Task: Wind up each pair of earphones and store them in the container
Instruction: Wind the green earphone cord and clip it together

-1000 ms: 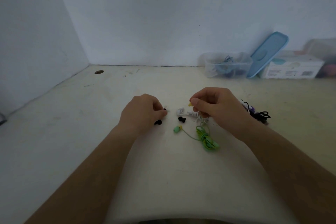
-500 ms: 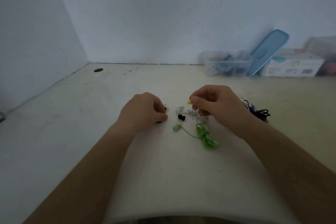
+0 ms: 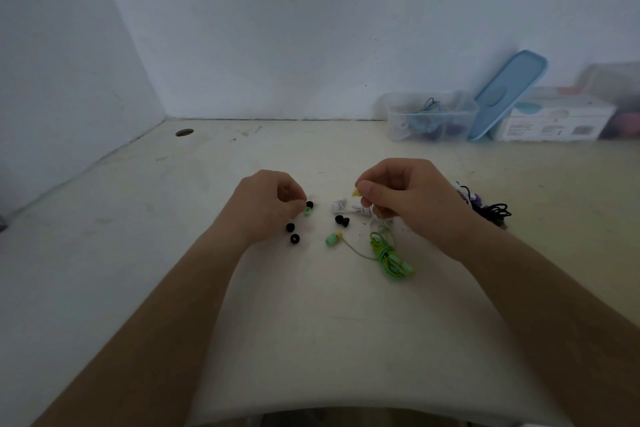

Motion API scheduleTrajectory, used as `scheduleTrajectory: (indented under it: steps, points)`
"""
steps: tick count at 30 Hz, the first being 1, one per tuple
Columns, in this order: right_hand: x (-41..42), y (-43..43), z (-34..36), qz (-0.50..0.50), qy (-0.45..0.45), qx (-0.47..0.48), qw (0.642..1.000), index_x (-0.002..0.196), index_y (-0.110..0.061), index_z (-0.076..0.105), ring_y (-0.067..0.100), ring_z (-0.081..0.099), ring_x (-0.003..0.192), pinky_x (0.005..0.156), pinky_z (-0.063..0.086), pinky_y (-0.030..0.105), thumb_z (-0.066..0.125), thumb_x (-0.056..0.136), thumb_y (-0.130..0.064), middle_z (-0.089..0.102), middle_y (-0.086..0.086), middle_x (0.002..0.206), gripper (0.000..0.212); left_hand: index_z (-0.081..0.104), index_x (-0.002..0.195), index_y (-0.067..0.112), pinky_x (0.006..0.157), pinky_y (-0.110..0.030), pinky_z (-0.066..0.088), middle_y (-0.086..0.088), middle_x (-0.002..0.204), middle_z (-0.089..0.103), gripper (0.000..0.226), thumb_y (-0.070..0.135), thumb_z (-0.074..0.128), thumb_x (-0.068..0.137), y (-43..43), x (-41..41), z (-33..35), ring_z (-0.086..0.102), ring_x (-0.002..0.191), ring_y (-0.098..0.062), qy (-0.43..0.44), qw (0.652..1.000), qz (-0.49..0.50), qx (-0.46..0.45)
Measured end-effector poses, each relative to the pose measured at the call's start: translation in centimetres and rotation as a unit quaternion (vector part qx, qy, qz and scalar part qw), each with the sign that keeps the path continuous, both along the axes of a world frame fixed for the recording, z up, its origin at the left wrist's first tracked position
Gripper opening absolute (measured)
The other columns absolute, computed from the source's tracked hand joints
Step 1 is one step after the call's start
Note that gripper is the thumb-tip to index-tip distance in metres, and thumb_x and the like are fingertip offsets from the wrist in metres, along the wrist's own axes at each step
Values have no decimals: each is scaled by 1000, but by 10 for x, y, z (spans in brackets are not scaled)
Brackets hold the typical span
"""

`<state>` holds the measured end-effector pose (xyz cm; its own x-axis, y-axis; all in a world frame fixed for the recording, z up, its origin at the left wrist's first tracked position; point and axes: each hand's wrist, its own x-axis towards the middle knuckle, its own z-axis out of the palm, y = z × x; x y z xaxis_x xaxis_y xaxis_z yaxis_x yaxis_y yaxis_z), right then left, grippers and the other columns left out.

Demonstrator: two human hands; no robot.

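My left hand (image 3: 266,204) pinches a small green ear tip (image 3: 307,211) between thumb and fingertip, just above the table. My right hand (image 3: 401,199) pinches a yellow earbud stem (image 3: 355,193) of the green earphones. Their coiled green cable (image 3: 389,255) and second green earbud (image 3: 333,239) lie on the table in front of that hand. White earphones (image 3: 343,206) lie partly under my right hand. Several loose black ear tips (image 3: 294,238) sit near my left hand. A clear container (image 3: 429,116) with wound earphones stands at the back right.
A tangle of black and purple earphones (image 3: 485,208) lies right of my right hand. A blue lid (image 3: 509,94) leans on the container, next to a white box (image 3: 554,121). A cable hole (image 3: 184,132) marks the table's back left. Walls close the back and left.
My left hand has lifted slightly off the table, and the green ear tip now shows at its fingertips, with two black tips uncovered below it. My right hand has hardly moved.
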<state>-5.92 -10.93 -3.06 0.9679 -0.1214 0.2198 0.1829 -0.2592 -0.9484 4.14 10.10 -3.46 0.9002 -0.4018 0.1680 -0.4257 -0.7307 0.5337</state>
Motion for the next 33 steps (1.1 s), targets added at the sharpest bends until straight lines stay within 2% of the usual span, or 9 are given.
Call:
scheduleTrajectory:
  steps: [3, 9, 11, 14, 17, 20, 24, 29, 33]
  points:
    - [0, -1, 0, -1, -1, 0, 1000, 89, -11, 73, 14, 59, 62, 64, 51, 29, 68, 92, -12, 73, 7, 73, 5, 72, 83, 27, 65, -16, 42, 16, 84, 68, 4, 30, 75, 83, -4, -1, -3, 61, 79, 1, -8, 1000, 11, -4]
    - [1, -1, -2, 1, 1, -17, 1000, 90, -12, 73, 19, 59, 65, 65, 51, 31, 69, 92, -13, 74, 10, 76, 5, 69, 81, 32, 73, -22, 49, 14, 90, 68, 15, 19, 77, 79, -11, -5, -3, 62, 82, -2, -16, 1000, 0, 20]
    - [1, -1, -3, 1, 3, -17, 1000, 90, -12, 73, 17, 59, 64, 65, 51, 31, 69, 91, -14, 74, 9, 76, 5, 68, 81, 33, 75, -21, 49, 14, 91, 67, 18, 18, 77, 80, -12, -6, -3, 62, 85, -3, -23, 999, -5, 29]
    - [2, 0, -3, 2, 4, -13, 1000, 90, -13, 74, 16, 61, 65, 64, 52, 29, 70, 91, -14, 75, 8, 76, 4, 65, 79, 34, 70, -14, 43, 15, 89, 66, 22, 16, 77, 80, -12, -7, -2, 61, 84, -4, -35, 999, -14, 28]
    - [2, -1, -4, 11, 8, -10, 1000, 92, -13, 74, 21, 64, 70, 70, 53, 32, 71, 90, -12, 76, 8, 77, 4, 68, 84, 31, 60, -6, 38, 17, 84, 67, 17, 16, 76, 80, -8, -8, 2, 61, 76, -1, -54, 998, -7, -20]
    - [0, 0, -3, 21, 12, -5, 1000, 94, -11, 74, 30, 68, 77, 73, 57, 31, 73, 87, -10, 77, 8, 78, 7, 75, 93, 26, 59, -4, 42, 13, 83, 70, 16, 14, 74, 83, -9, -15, 8, 64, 69, 0, -28, 993, -29, -114]
    - [0, 2, -2, 26, 8, 15, 1000, 93, -6, 72, 28, 69, 76, 69, 58, 26, 71, 87, -4, 77, 11, 79, 6, 77, 91, 21, 67, -11, 49, 9, 79, 74, 16, 7, 69, 89, -18, -28, 12, 65, 69, -3, 53, 970, -96, -216]
    - [2, 1, -1, 24, -10, 24, 999, 93, -6, 71, 29, 69, 74, 65, 58, 27, 70, 88, -1, 76, 14, 80, 7, 71, 95, 5, 71, -19, 55, -16, 91, 73, 8, 0, 67, 90, -25, -35, 10, 72, 80, -23, 144, 936, -130, -294]
    - [2, 1, -2, 28, -14, 15, 999, 92, -8, 71, 27, 68, 72, 64, 58, 27, 69, 89, -3, 75, 16, 81, 6, 71, 95, 3, 76, -24, 57, -13, 90, 76, 15, 0, 75, 81, -26, -35, 8, 73, 82, -23, 172, 921, -112, -333]
